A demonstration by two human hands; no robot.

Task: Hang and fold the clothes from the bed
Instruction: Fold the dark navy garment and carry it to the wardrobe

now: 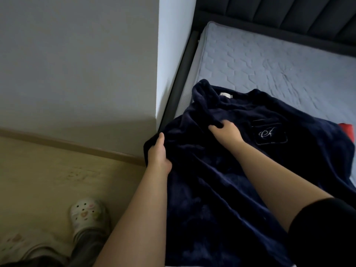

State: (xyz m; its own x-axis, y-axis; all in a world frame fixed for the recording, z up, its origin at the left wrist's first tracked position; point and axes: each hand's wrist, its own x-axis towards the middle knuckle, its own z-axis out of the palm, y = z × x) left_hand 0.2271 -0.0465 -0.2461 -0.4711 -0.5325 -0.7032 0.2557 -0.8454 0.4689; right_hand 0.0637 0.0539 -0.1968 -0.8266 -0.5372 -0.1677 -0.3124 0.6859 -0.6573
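Presently, a white clog (pixel 89 212) sits at 7 o'clock. Left hand (pixel 158 151) is clamped on the left edge of the navy robe (pixel 212 189), which lies front-up on the mattress (pixel 269 60), long axis 6 to 12 o'clock, collar at 12. Right hand (pixel 225 132) pinches a front fold beside the monogrammed pocket (pixel 268 132). Judged step: spreading the robe for folding or hanging; the next move calls for an even pull from both grips. A red item (pixel 346 130) shows at 3 o'clock.

Domestic bedroom. Evidence: a dark bed frame (pixel 180 81) holding a quilted grey mattress (pixel 269 64), padded headboard (pixel 289 14), navy fleece robe (pixel 212 189) laid on the mattress, plain painted wall (pixel 77 64), skirting board (pixel 77 145), wood-look floor (pixel 48 180).
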